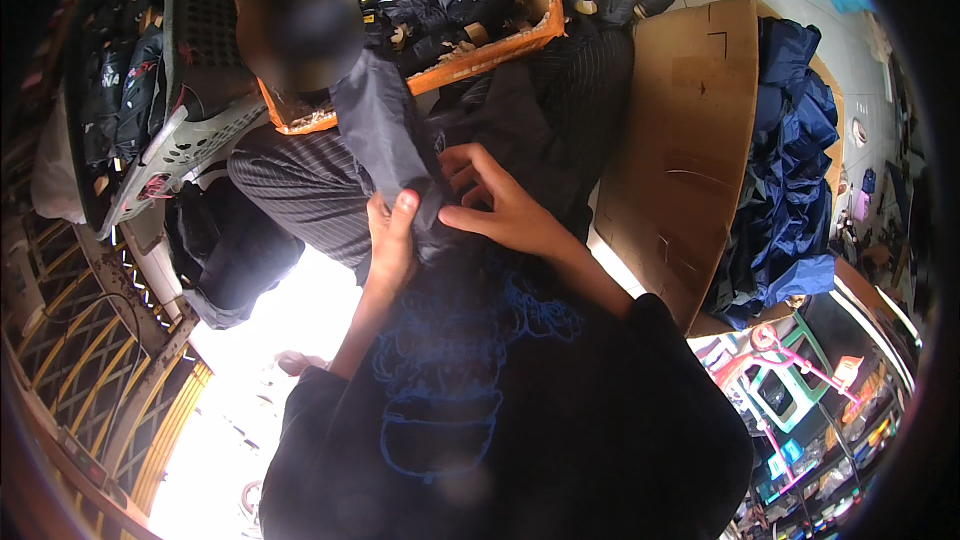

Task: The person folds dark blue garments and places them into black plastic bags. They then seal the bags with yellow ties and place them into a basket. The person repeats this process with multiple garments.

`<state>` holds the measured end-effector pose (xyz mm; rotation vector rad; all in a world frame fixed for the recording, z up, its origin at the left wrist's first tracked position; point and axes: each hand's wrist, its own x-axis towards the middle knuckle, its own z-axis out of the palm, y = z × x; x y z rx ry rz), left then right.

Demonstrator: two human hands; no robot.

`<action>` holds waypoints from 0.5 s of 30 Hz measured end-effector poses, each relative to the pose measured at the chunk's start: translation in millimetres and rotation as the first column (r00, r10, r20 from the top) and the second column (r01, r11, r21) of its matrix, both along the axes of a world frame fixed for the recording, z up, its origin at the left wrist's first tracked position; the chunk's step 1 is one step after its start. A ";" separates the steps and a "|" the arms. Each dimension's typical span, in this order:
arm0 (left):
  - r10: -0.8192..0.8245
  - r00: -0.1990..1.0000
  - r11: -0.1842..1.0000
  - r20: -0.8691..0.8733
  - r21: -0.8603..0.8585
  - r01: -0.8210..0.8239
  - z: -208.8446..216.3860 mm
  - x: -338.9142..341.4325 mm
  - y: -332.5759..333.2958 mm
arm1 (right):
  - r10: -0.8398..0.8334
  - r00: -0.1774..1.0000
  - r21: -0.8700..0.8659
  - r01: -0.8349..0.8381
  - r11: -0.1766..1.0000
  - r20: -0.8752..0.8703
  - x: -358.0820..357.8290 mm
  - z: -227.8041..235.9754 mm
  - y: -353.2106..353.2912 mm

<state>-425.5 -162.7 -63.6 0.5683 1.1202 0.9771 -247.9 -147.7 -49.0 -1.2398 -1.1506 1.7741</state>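
Note:
Over my lap, a dark grey folded umbrella (385, 125) slants from the orange crate down to my hands, its cloth lying in a long, flattish roll. Gripping its lower end is my left hand (392, 230), closed, with the thumb pressed on top of the cloth. My right hand (508, 208) is beside the same end. Its fingers are curved and apart, with a gap between thumb and forefinger, and the thumb tip lies close to the cloth. Loose dark cloth below the hands merges with my black shirt.
Ahead, an orange crate (490, 58) holds several black umbrellas with beige ends. Grey perforated crates (205, 145) with more black bundles stand at left. On the right, a cardboard box (690, 150) borders crumpled blue cloth (795, 160). A lattice gate (95, 340) is at lower left.

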 end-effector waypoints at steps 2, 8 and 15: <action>0.042 0.999 0.998 0.007 -0.044 -0.041 -1.9 0.0 0.0 | 0.025 0.980 -0.097 -0.045 0.994 -0.199 7.1 -0.4 -0.4; -0.225 0.967 0.967 0.118 0.145 0.208 -12.2 1.8 1.3 | -0.068 0.933 -0.382 -0.077 0.921 -0.353 0.2 -18.2 -16.0; -0.059 0.997 0.994 0.056 0.098 0.053 -1.3 -5.1 8.9 | -0.094 0.994 -0.217 0.078 0.973 -0.065 -13.8 -2.9 -15.2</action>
